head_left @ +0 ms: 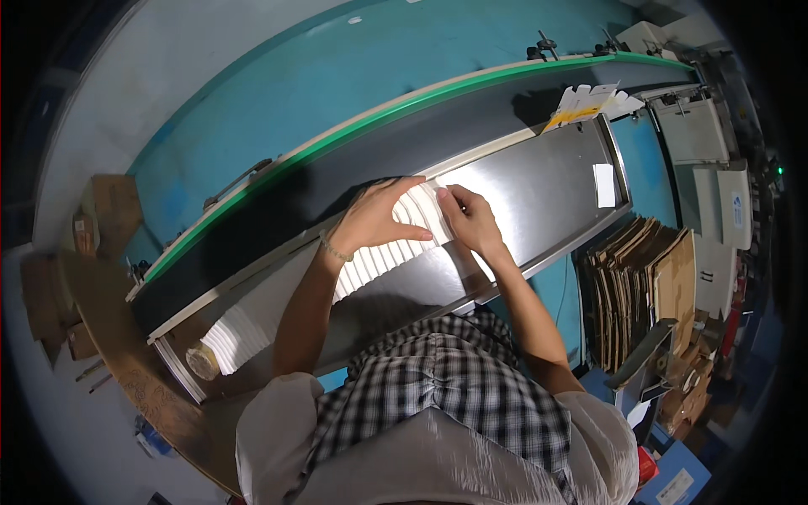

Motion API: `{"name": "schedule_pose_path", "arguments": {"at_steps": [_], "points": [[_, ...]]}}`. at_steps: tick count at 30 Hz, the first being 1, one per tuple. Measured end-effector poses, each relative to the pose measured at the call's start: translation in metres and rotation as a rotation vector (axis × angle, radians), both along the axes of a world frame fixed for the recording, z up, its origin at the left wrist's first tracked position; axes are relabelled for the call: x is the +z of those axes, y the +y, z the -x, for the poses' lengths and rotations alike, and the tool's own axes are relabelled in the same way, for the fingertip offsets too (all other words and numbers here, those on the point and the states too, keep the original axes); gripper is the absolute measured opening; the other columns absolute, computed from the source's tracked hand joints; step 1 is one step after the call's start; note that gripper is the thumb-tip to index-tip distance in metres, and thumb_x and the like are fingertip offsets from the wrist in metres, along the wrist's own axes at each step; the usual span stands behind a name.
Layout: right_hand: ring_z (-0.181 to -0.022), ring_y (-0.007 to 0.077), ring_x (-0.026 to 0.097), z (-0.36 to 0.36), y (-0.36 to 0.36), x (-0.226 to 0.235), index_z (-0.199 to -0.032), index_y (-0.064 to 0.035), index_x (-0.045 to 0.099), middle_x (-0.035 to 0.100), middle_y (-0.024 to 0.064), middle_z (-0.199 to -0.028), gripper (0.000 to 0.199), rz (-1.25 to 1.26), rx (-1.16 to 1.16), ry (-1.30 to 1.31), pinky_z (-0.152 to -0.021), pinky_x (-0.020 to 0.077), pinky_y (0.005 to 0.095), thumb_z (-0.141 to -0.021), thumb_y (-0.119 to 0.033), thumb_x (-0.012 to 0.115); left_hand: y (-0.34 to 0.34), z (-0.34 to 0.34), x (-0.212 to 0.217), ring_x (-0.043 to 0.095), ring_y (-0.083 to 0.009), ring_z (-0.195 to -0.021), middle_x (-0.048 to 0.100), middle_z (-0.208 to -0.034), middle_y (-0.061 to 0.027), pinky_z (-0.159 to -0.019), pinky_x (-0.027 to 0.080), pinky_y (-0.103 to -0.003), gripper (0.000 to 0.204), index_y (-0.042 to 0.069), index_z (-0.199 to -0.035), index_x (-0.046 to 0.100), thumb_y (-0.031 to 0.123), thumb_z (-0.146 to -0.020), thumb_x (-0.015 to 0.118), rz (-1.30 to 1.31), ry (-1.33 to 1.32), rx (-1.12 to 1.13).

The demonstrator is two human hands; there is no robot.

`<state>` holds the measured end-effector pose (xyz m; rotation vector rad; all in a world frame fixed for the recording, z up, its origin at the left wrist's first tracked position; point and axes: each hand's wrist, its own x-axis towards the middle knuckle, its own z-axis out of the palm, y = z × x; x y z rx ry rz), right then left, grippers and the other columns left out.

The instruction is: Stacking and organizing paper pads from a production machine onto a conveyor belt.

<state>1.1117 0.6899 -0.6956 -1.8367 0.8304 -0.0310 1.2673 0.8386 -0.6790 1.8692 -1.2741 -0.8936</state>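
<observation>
Bare steel tray (547, 181) right of white card row (379, 257); card stack (581, 105) at far end.

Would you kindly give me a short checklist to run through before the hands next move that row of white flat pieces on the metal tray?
1. Left hand on the overlapped white pieces: ok, fingers spread over them.
2. Right hand at the row's right end: ok, touching it.
3. Row lying on the metal tray: ok.
4. Tray ahead free: not ok, a small white slip lies there.
5. Firmness of either grip: cannot tell.
</observation>
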Motion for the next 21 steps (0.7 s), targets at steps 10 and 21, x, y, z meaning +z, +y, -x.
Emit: {"name": "schedule_pose_path", "arguments": {"at_steps": [10, 21], "points": [[-0.074, 0.0152, 0.057, 0.002, 0.005, 0.001, -0.11, 0.007, 0.068, 0.067, 0.0121, -0.083, 0.046, 0.069, 0.082, -0.038, -0.068, 0.0474, 0.029, -0.098, -0.037, 0.063, 0.003, 0.001, -0.005, 0.058, -0.0363, -0.123, 0.061, -0.133, -0.02, -0.103, 0.046, -0.039, 0.085, 0.005, -0.136, 0.055, 0.045, -0.068, 0.088, 0.115, -0.051, 0.021], [-0.077, 0.0133, 0.065, -0.04, -0.043, 0.006, -0.102, 0.0029, 0.065, 0.067, 0.0077, -0.086, 0.035, -0.468, -0.289, -0.228, -0.07, 0.052, 0.0263, -0.096, -0.031, 0.067, 0.005, -0.005, 0.001, 0.065, -0.0364, -0.108, 0.067, -0.115, -0.0189, -0.091, 0.051, -0.04, 0.069, 0.005, -0.12, 0.06, 0.045, -0.07, 0.087, -0.001, -0.036, 0.074]]}}
